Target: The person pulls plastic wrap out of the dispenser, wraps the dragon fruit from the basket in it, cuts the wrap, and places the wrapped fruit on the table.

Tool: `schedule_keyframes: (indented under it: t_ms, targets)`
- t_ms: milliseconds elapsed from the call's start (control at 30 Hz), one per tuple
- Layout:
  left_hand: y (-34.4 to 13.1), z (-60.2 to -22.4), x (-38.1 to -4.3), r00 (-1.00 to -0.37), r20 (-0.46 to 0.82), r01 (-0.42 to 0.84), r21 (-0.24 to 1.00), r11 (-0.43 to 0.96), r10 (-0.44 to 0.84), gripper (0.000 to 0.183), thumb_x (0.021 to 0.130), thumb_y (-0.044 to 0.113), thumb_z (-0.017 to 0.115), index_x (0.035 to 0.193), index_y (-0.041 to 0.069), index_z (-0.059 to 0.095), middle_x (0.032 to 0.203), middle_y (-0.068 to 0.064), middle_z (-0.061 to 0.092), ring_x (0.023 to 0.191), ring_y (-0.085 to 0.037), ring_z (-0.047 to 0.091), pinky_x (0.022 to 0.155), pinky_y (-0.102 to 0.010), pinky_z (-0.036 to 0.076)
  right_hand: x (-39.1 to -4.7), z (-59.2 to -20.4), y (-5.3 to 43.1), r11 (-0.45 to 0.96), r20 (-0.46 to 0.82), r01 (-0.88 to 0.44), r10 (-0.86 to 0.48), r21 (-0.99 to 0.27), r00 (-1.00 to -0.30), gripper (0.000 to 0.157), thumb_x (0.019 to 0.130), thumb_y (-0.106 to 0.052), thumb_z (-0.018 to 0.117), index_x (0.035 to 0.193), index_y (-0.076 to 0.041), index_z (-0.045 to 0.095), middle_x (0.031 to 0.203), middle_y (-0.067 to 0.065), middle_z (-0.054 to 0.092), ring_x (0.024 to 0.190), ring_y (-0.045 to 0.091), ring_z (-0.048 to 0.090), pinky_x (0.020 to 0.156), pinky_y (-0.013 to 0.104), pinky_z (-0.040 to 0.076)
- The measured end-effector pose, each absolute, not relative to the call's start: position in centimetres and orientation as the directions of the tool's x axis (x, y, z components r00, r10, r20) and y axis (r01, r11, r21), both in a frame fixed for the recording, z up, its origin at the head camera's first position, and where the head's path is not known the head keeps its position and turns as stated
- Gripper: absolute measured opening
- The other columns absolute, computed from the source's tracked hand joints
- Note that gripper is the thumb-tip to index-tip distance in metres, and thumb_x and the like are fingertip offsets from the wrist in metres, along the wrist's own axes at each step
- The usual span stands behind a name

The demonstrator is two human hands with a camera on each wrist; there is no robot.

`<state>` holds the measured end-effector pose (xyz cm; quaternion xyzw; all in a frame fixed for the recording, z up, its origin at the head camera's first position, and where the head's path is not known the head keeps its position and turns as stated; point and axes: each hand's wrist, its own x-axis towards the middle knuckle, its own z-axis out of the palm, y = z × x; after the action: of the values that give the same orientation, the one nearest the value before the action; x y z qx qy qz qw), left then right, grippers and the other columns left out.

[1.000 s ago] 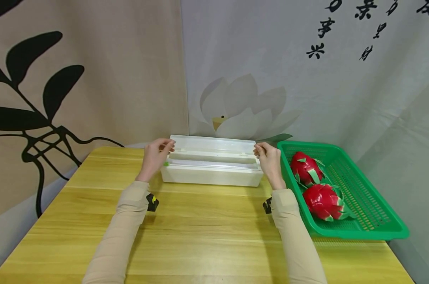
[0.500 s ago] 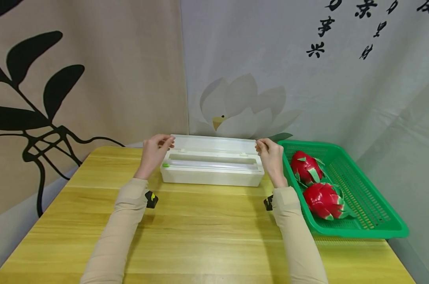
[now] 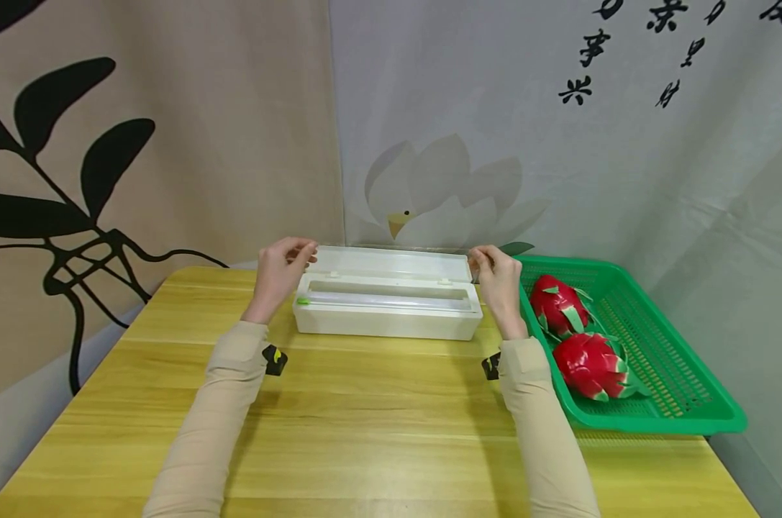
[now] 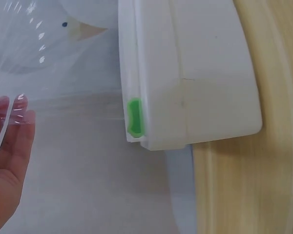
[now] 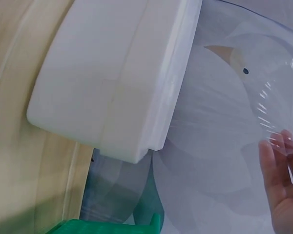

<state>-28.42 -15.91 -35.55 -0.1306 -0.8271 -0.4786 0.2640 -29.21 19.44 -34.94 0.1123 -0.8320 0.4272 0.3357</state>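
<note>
A white cling film dispenser (image 3: 388, 324) lies lengthwise on the table, its lid (image 3: 391, 263) raised at the back. A green slider (image 4: 135, 118) sits at its left end. Clear cling film (image 4: 73, 105) stretches from the box to both hands, wrinkled and shiny near the fingers in the wrist views. My left hand (image 3: 279, 277) pinches one corner of the film above the box's left end. At the other end my right hand (image 3: 499, 284) pinches the opposite corner, fingers bent against the thumb. Both hands are raised beside the lid.
A green plastic basket (image 3: 695, 374) stands at the right, close to the right forearm. Two red dragon fruits (image 3: 559, 308) with green scales lie inside it. The wooden table (image 3: 378, 424) extends in front, and a printed curtain (image 3: 442, 93) hangs close behind the dispenser.
Both hands have risen slightly and moved a little outward, away from the box, with the film between them. The dispenser and the basket stay in place.
</note>
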Motion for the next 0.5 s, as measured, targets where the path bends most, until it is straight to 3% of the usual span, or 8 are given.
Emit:
schedule_keyframes:
  t_ms: [500]
  targets:
    - [-15.8, -34.0, -28.2, -0.788, 0.614, 0.501, 0.684, 0.53, -0.048, 0.026, 0.095, 0.019, 0.058, 0.103, -0.003, 0.069, 0.093, -0.021, 0.071, 0.078, -0.03, 0.069, 0.064, 0.0, 0.045, -28.6, -33.4, 19.3, 0.612, 0.683, -0.488, 0.12, -0.622, -0.721, 0.022, 0.094, -0.011, 0.057, 0.09, 0.007, 0.069, 0.075, 0.023, 0.069, 0.062, 0.032, 0.063, 0.056, 0.004, 0.042]
